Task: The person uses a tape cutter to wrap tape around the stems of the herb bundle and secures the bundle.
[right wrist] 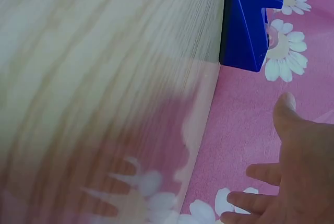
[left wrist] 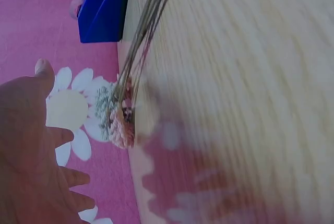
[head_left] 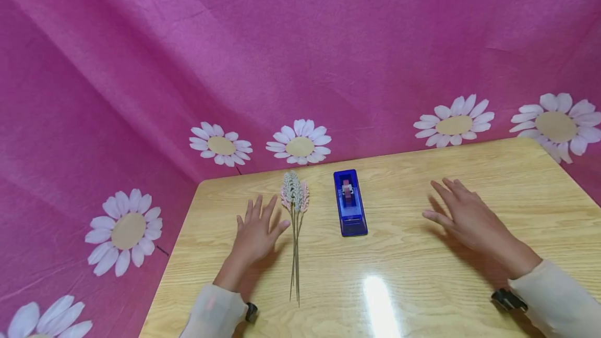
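Observation:
In the head view, a bunch of dried-looking flower stems point(head_left: 295, 197) with pale green and pink heads lies on the table, heads toward the far edge. My left hand point(head_left: 255, 236) hovers just left of it, fingers spread and holding nothing. Right of the stems stands a blue tape dispenser point(head_left: 350, 203) with a small pinkish roll in it. Well to the right of the dispenser, my right hand point(head_left: 474, 220) is held over the table, its fingers extended and nothing in them. Both wrist views show the palms bare, with the dispenser point(right wrist: 245, 25) beyond the right thumb.
The light wood table point(head_left: 399, 254) has a glossy top with a bright reflection near the front. Behind and to the left hangs a magenta cloth point(head_left: 357, 56) printed with white daisies, close along the table's far edge.

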The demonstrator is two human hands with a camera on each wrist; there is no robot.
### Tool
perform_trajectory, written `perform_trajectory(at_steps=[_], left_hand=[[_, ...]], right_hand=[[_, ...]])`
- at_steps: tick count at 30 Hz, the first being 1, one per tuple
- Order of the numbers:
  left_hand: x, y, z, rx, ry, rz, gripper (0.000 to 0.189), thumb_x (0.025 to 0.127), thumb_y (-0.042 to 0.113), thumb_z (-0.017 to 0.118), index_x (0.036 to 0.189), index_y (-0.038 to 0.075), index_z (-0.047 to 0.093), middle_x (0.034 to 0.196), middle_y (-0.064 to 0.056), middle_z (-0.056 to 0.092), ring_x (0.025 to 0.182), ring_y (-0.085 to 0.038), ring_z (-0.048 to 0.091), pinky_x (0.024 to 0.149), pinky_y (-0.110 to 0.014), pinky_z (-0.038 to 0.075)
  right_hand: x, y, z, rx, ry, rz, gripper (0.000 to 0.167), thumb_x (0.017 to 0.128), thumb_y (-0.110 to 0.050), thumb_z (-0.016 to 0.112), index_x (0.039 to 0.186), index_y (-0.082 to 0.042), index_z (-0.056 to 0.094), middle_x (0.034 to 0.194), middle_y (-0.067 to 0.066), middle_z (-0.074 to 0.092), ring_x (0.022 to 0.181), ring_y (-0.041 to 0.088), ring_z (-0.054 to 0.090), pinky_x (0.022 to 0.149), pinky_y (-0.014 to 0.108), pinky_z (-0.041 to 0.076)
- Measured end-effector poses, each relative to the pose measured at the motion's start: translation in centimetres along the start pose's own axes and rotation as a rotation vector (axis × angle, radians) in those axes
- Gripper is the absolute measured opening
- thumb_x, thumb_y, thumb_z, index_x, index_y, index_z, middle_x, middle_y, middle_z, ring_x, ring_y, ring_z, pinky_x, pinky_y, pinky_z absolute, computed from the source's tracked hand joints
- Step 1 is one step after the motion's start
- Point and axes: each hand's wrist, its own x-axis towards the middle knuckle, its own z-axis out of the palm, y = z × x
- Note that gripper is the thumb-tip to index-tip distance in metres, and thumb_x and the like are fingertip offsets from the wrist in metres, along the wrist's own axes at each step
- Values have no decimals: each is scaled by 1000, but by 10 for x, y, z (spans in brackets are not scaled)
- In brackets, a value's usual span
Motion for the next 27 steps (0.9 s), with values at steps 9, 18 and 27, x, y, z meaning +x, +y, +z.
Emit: perform_trajectory(at_steps=[9, 18, 27], left_hand=[[7, 19, 1, -5, -18, 53, 77, 103, 60, 50, 165, 24, 24, 171, -19, 13, 157, -42, 6, 119, -72, 12], [15, 39, 4, -54, -52, 115, 76, 104, 58, 51, 165, 22, 26, 171, -19, 15, 158, -40, 8, 121, -67, 15], [21, 57, 9, -89, -97, 155, 75, 105, 56, 50, 167, 29, 17, 171, -17, 16, 157, -40, 11, 122, -64, 17]], right_hand=[[0, -10, 1, 27, -58, 14, 87, 102, -58, 55, 161, 0, 27, 161, 34, 26, 145, 57, 27, 110, 74, 28], [1, -21, 3, 45, -70, 6, 84, 104, -57, 52, 161, -1, 27, 158, 35, 31, 141, 57, 33, 108, 74, 32], [2, -32, 7, 80, -65, -17, 80, 105, -52, 54, 160, 0, 30, 155, 34, 37, 139, 56, 38, 108, 72, 34]])
